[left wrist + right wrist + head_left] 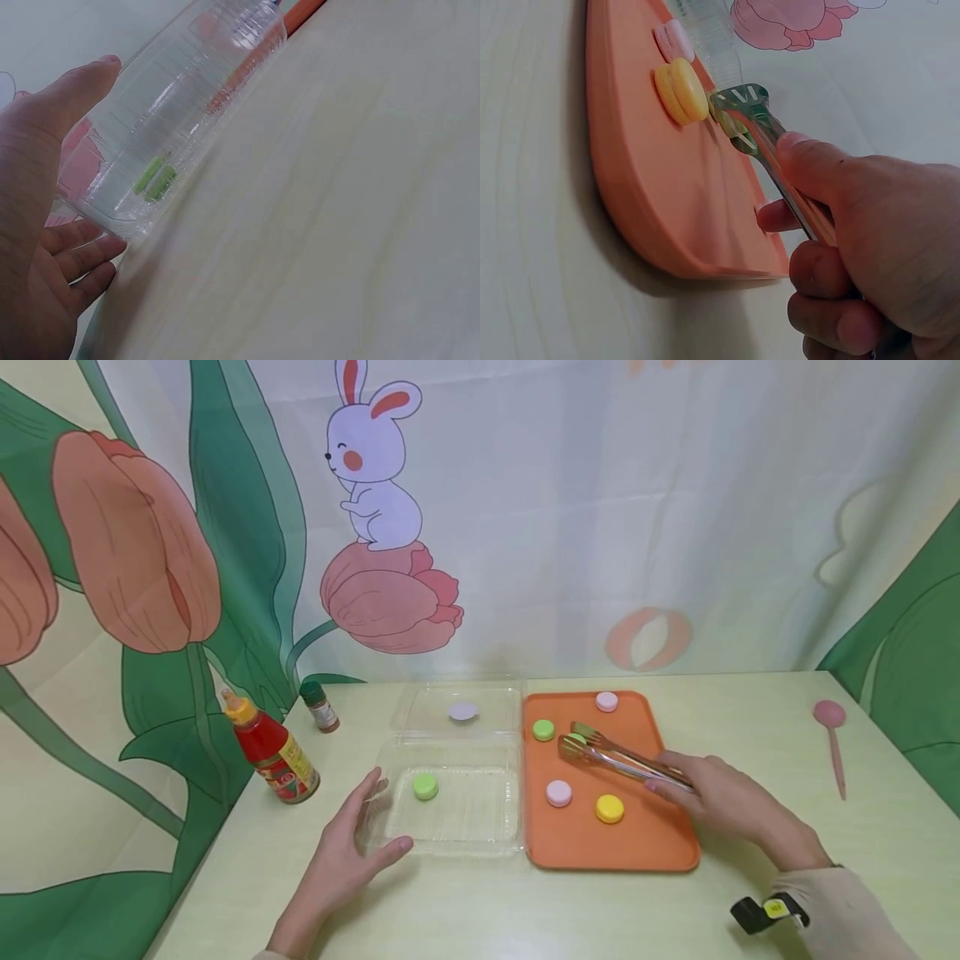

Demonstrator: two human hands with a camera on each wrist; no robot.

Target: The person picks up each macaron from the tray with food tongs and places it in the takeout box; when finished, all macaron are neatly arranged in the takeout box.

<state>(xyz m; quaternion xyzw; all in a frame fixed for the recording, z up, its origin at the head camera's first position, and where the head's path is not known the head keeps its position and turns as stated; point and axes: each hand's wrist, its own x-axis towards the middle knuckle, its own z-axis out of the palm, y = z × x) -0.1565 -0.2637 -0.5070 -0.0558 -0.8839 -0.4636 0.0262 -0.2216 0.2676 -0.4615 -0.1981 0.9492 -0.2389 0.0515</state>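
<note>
My right hand [716, 789] grips metal tongs [630, 760] over the orange tray [622, 852]. The tongs' tips stand around a green macaron, partly hidden by them. Also on the tray lie another green macaron [543, 730], a yellow macaron [610, 809], a pink macaron [558, 793] and one more pink macaron [607, 702] at the far edge. My left hand [345, 852] rests with spread fingers at the left side of a clear plastic box [465, 839], its lid folded back. Inside the box sits a green macaron [425, 787], also seen through the wall in the left wrist view.
A red sauce bottle [277, 752] with a yellow cap and a small green-capped spice jar [320, 707] stand at the left. A pink spoon [832, 735] lies at the far right. Behind the table hangs a printed curtain [555, 527].
</note>
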